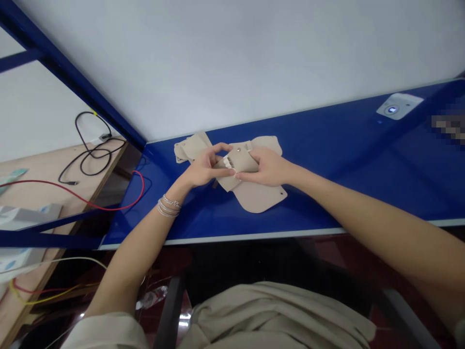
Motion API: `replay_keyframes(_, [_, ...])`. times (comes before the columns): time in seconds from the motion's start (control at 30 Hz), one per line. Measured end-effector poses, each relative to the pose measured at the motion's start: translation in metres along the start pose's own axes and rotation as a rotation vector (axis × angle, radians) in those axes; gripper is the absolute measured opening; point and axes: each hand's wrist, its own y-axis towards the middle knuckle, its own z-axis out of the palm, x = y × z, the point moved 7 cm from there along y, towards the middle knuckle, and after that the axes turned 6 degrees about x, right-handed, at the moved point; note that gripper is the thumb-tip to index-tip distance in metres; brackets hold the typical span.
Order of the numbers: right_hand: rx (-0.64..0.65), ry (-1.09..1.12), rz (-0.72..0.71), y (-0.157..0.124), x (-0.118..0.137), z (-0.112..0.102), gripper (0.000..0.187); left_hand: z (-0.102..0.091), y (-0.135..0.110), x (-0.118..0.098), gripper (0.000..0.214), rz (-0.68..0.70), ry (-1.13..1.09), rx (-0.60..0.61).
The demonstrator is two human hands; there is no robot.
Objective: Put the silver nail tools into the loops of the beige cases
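Note:
A beige leather-like pouch piece with a snap stud is folded between both hands above the blue table. My left hand, with bracelets at the wrist, pinches its left edge. My right hand grips its right side with curled fingers. Under the hands lies a flat beige piece with a small hole near its corner. More beige pieces lie just behind the left hand, and another behind the right hand.
A white wall rises behind the table. A small white device with a lit button sits at the far right. Left, a wooden bench carries black cables and a red wire. A plastic bottle lies below.

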Motion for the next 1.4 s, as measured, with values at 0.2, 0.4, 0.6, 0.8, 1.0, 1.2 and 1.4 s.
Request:
replay_keyframes(0.2, [0.016,0.034,-0.092,0.0,0.004,0.0,0.019,0.001,-0.001,-0.002,0.058,-0.003,-0.001,-0.006])
replay_keyframes(0.4, [0.002,0.037,-0.057,0.0,0.003,0.0,0.02,0.001,-0.001,-0.002,0.06,-0.007,0.002,-0.002])
replay_keyframes(0.6, [-0.014,0.049,0.014,0.0,0.003,-0.002,0.021,0.001,0.0,-0.007,0.061,0.081,0.077,0.017])
replay_keyframes(0.8, [-0.065,0.033,0.064,0.001,0.002,-0.007,0.026,0.0,-0.002,-0.016,0.059,0.169,0.237,-0.024])
replay_keyframes(1.0, [0.028,0.068,0.076,0.002,-0.004,-0.004,0.028,-0.001,-0.002,-0.017,0.056,0.194,0.293,-0.051])
replay_keyframes(1.2, [0.011,0.094,0.104,0.002,-0.012,-0.008,0.034,-0.001,-0.003,-0.025,0.048,0.272,0.396,-0.142])
replay_keyframes(1.4, [-0.006,0.13,0.096,0.0,-0.011,-0.012,0.036,0.002,-0.004,-0.027,0.038,0.332,0.475,-0.174])
